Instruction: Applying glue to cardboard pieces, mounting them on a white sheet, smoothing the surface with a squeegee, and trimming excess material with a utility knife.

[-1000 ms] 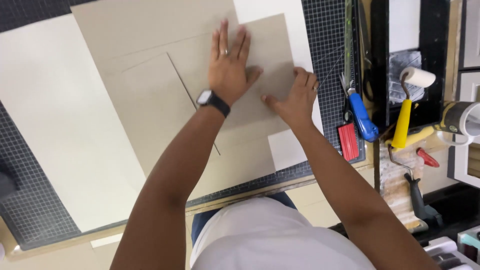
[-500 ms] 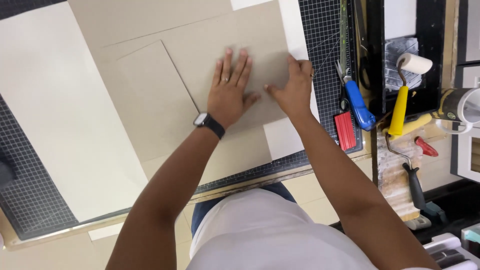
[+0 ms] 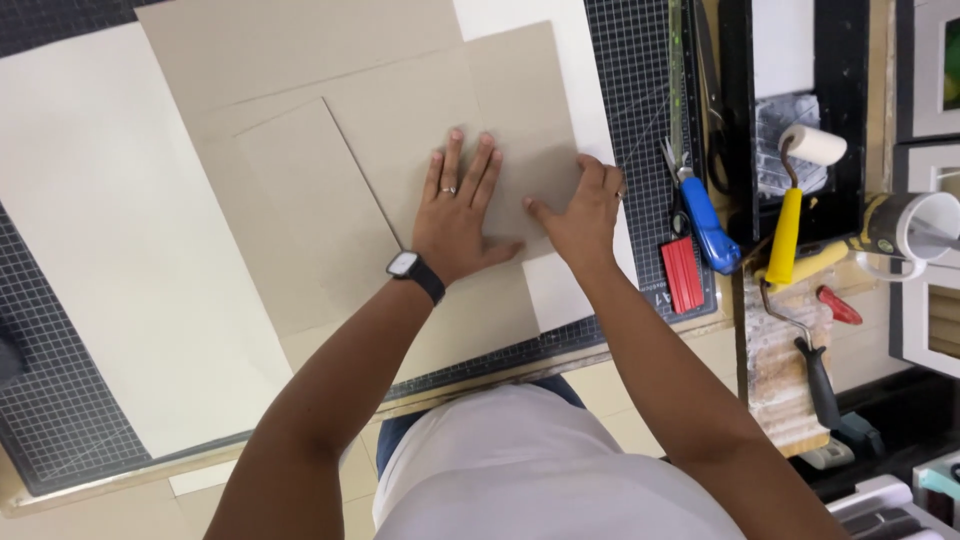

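My left hand point(image 3: 457, 215) lies flat with fingers spread on a grey cardboard piece point(image 3: 440, 110), a watch on its wrist. My right hand point(image 3: 583, 212) rests on the same piece's right edge, fingers bent over it. A second grey cardboard piece point(image 3: 310, 215) lies just left of it, separated by a straight cut line. Both pieces sit on a larger grey board point(image 3: 270, 50), which lies over a cream sheet point(image 3: 110, 250) on a dark gridded cutting mat point(image 3: 60, 420).
Along the mat's right edge lie a metal ruler point(image 3: 676, 70), a blue-handled cutter point(image 3: 706, 218) and a red block point(image 3: 682, 274). Further right are a yellow-handled paint roller point(image 3: 792, 205), a black-handled roller point(image 3: 815, 370), a tape roll point(image 3: 915, 225) and picture frames point(image 3: 935, 70).
The upper cardboard piece has slid up and to the right, away from the left piece. Both hands moved with it and now sit closer together.
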